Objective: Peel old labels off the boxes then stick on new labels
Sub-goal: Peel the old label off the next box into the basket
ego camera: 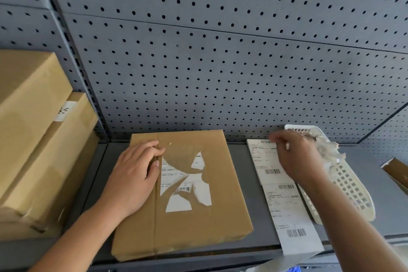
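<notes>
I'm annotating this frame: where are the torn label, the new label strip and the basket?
torn label [177,204]: head view, blank lower patch.
new label strip [287,207]: head view, lower label.
basket [351,192]: head view, slotted wall.

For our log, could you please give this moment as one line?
left hand presses box | right hand blurred over basket | old label partly peeled

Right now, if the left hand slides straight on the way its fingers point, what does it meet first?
The left hand lies flat on the box, fingers pointing right along its top. Going straight on, they would first meet the torn old label, just past the fingertips.
</notes>
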